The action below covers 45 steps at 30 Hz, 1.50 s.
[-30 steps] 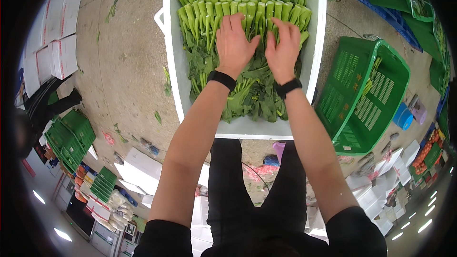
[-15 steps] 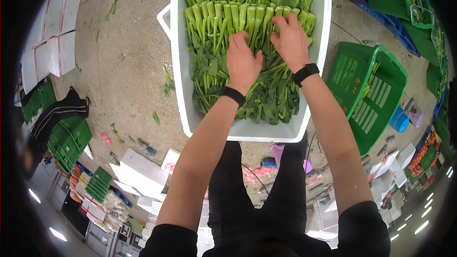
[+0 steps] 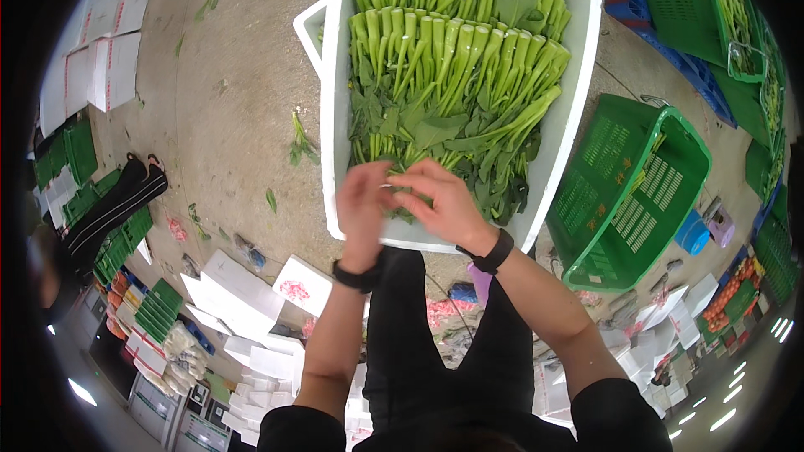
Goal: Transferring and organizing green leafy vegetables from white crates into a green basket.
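Observation:
A white foam box (image 3: 588, 59) in front of me holds rows of leafy green stalks (image 3: 452, 50), their pale cut ends toward the far side and dark leaves toward me. Over the leaves at the box's near side, my two hands are close together. My left hand (image 3: 364, 205) is smeared by motion, so its fingers are unclear. Beside it, my right hand (image 3: 448, 205) has its fingers and thumb bent inward, as in a pinch. Whatever lies between its fingertips is too small to make out. Each wrist wears a black band.
A green plastic crate (image 3: 632, 201) with a few stalks stands right of the box, near a blue bucket (image 3: 692, 233). White cartons (image 3: 113, 71) are stacked at the left. Loose leaves (image 3: 301, 146) lie on the floor. A person's dark-trousered leg (image 3: 117, 209) shows at far left.
Both hands have drawn back from the stalks toward me and come together over the near leaves. The box sits slightly further right in view, and some stalks at its right now lie slanted.

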Motion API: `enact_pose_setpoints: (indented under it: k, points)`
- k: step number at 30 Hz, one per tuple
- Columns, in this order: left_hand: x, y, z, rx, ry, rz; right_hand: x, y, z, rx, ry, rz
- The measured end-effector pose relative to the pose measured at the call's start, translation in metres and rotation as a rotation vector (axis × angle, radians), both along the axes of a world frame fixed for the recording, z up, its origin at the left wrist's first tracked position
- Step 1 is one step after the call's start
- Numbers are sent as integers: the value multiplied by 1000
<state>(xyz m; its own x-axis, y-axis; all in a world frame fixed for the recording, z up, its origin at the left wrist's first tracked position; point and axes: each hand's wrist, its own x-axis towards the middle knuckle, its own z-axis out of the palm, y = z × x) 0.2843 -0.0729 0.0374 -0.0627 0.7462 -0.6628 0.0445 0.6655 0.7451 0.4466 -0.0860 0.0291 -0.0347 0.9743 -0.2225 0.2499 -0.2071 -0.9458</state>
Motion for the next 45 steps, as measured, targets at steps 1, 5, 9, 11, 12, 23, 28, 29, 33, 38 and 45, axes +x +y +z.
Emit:
enact_pose_setpoints:
  k: [1,5,9,11,12,23,28,29,33,38,45]
  points:
    - [-33,-6,-4,78,134,83,1,4,3,45,-31,7]
    - [-252,-34,-20,8,1607,-426,21,61,-19,132,-331,-301]
    - [-260,-7,4,-168,1713,-406,67,108,-51,179,-525,-341]
    - [-250,14,5,238,1449,-416,67,120,-57,190,-590,-292]
    - [-209,31,4,361,1267,-428,72,119,-62,126,-621,-285]
    - [125,136,-63,822,716,-504,91,124,-59,101,-469,-219]
    - [126,127,-84,814,839,-579,106,124,-53,69,-320,-245]
    - [123,127,-87,834,842,-564,109,128,-55,143,-348,-204]
    - [117,127,-85,873,775,-522,112,156,-59,513,-519,-45]
    - [126,125,-77,792,616,-412,113,172,-63,350,-435,60]
    - [113,125,-87,809,834,-570,111,172,-57,236,-390,96]
